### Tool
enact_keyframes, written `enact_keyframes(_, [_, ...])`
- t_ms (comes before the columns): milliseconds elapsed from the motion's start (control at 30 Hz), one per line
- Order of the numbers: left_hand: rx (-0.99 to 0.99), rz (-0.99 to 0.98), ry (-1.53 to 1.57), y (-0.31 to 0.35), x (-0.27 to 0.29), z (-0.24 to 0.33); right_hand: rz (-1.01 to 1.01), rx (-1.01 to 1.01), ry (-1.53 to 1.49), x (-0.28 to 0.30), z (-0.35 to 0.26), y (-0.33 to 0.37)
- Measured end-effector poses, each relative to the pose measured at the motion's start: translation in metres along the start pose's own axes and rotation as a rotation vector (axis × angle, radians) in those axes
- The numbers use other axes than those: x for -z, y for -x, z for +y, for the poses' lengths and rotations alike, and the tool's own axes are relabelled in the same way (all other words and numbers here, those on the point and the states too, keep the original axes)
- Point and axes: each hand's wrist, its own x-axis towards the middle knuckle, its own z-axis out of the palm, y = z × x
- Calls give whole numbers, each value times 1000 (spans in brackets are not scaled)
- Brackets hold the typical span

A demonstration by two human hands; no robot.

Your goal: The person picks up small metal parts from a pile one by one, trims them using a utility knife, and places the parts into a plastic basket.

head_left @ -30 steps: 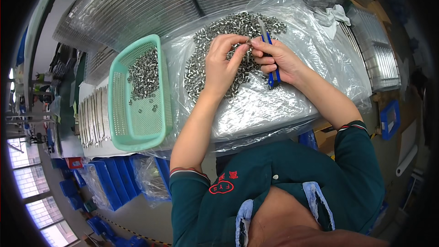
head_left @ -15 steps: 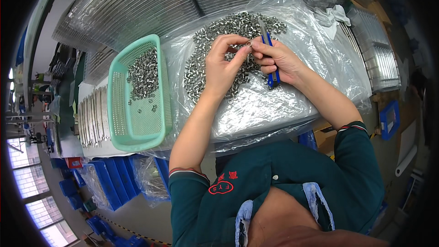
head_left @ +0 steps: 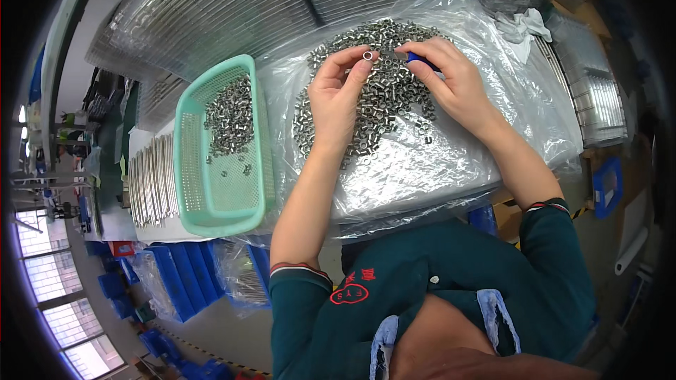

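Between the thumb and forefinger of my left hand (head_left: pixel 338 88) is a small metal ring (head_left: pixel 367 56), its round opening showing. My right hand (head_left: pixel 454 77) grips a blue utility knife (head_left: pixel 421 61) with its blade end toward the ring, a short gap apart. Most of the knife's handle is hidden in the palm. Under both hands spreads a heap of short metal rings (head_left: pixel 384 109) on clear plastic sheeting (head_left: pixel 408 169). Left of the heap stands a pale green perforated basket (head_left: pixel 269 169) with a smaller pile of metal rings (head_left: pixel 231 116) inside.
Stacked clear plastic trays (head_left: pixel 204 14) line the back of the table. Thin metal rods (head_left: pixel 153 179) lie left of the basket. A white cloth (head_left: pixel 522 28) and more clear trays (head_left: pixel 595 98) sit at the right. Blue bins (head_left: pixel 186 274) stand below the table's front left edge.
My right hand has moved away from the left and turned the knife from upright to nearly sideways. The ring stays in my left fingers. The whole view has shifted slightly.
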Motion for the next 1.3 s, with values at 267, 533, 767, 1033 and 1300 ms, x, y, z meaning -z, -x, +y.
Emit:
enact_keyframes(267, [-39, 20, 39, 1, 0, -2, -54, 124, 139, 2, 0, -1])
enact_keyframes(533, [16, 3, -50, 3, 4, -1, -84, 146, 224, 3, 3, -2])
enact_keyframes(767, [293, -75, 198, -2, 13, -3, 72, 306, 355, 4, 4, -3])
enact_keyframes(1033, [277, -161, 251, -3, 11, -10, 77, 245, 281, 4, 5, -3])
enact_keyframes(1300, [100, -130, 6, 1, 2, -9, -33, 229, 278, 3, 3, 0])
